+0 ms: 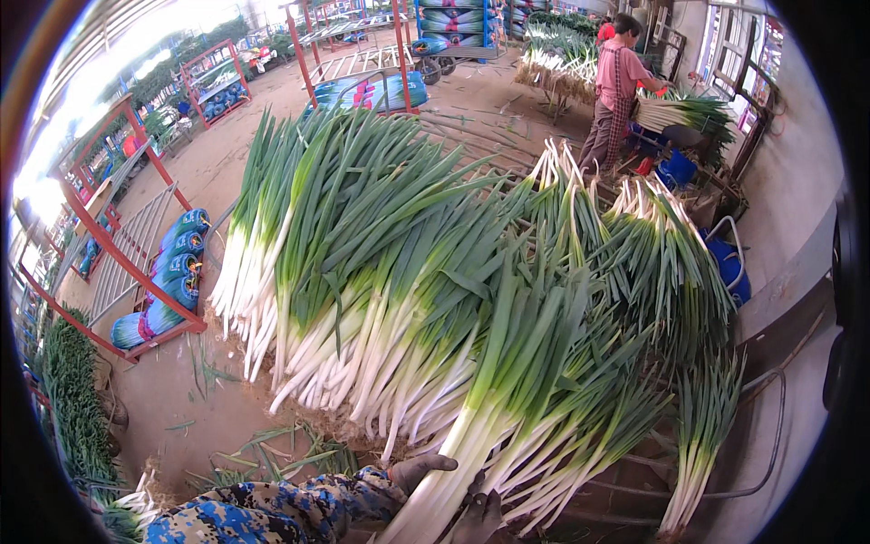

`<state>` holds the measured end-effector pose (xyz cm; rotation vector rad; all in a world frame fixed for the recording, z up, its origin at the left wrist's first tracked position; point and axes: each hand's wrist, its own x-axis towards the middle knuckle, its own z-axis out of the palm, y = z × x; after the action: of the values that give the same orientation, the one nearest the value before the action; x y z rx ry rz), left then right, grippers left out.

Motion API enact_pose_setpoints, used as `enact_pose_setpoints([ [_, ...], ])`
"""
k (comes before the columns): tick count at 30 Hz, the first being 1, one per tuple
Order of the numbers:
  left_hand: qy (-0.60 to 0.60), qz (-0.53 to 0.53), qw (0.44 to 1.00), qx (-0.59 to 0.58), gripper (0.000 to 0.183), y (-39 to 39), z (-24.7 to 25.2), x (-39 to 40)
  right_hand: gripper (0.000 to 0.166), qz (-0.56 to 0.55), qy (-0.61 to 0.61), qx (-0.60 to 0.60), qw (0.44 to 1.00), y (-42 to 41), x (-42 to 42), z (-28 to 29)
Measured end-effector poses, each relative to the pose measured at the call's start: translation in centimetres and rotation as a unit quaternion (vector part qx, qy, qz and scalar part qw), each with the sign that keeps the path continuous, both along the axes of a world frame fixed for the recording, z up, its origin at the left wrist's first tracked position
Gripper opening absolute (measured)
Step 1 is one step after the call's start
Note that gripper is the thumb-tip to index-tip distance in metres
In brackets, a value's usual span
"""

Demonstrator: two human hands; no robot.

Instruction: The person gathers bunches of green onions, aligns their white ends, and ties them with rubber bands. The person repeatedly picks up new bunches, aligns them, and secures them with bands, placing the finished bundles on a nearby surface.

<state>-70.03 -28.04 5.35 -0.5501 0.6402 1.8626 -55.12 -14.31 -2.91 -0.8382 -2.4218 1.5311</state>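
My left hand, dark and soiled at the end of a blue camouflage sleeve, rests against a bundle of long green onions with its thumb on the white stalks. On the bundle's right side, near the bottom edge, my right hand closes around the same white stalks. The bundle's green leaves point away from me, over a large heap of green onions whose white ends face me. A smaller bunch lies apart at the right. The bundle's lower end runs out of view.
A red metal rack with blue-wrapped bundles stands at the left. Another red rack is behind the heap. A person works at the back right beside more onions. Cut leaves litter the floor. A bent metal rail is at right.
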Motion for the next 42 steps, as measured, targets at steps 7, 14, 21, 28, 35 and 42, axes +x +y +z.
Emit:
enact_pose_setpoints([
  [7, 0.084, 0.017, 0.996, -0.039, 0.069, 0.6, -1.5, -0.5, 0.02, -0.065, 0.151, -0.217, 0.962, 3.7, -2.5, 3.0],
  [14, -0.047, 0.041, 0.99, 0.124, 0.074, 2.6, -3.1, 0.8, 0.026, -0.004, 0.053, -0.233, 0.971, 2.4, -1.6, 4.7],
  [21, -0.044, 0.05, 0.993, 0.096, 0.063, 2.9, -2.3, 1.0, 0.014, -0.058, -0.013, -0.228, 0.972, 3.0, -1.5, 5.6],
  [28, -0.067, -0.002, 0.998, 0.006, 0.057, 2.6, -2.8, 0.6, 0.015, -0.045, -0.05, -0.302, 0.951, 3.4, -1.5, 3.4],
  [35, 0.034, -0.107, 0.981, -0.161, 0.049, 4.1, -3.6, -1.2, 0.023, -0.049, -0.105, -0.73, 0.674, 4.7, 0.3, -0.1],
  [42, 0.055, -0.146, 0.971, -0.182, 0.048, 5.6, -3.1, -2.0, 0.058, -0.012, -0.079, -0.808, 0.584, 5.5, -0.7, 0.6],
])
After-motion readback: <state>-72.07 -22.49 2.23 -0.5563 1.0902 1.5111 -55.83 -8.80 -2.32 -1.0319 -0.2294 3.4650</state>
